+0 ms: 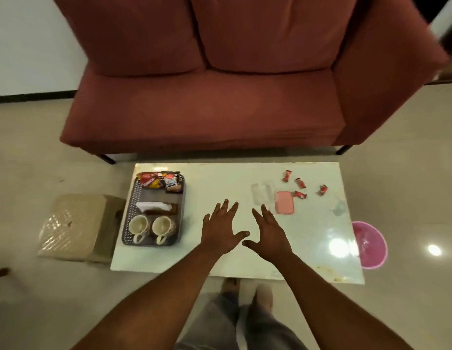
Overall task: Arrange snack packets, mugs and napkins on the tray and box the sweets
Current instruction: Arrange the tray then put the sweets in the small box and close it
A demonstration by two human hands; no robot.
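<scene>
A grey perforated tray point(134, 205) lies at the left end of the white table point(220, 183). It holds snack packets point(160, 181) at its far end, white napkins point(154, 207) in the middle and two cream mugs point(138, 224) point(162, 226) at the near end. Right of centre lie a clear plastic box point(262, 195) and its pink lid point(284, 202). Several red-wrapped sweets point(300, 195) are scattered beyond the lid. My left hand point(221, 229) and my right hand point(269, 233) hover side by side over the table's middle, fingers spread, holding nothing.
A red sofa point(207, 104) stands behind the table. A beige stool point(78, 226) sits on the floor left of the table. A pink bin point(371, 245) stands on the floor at the right end. My feet are at the table's near edge.
</scene>
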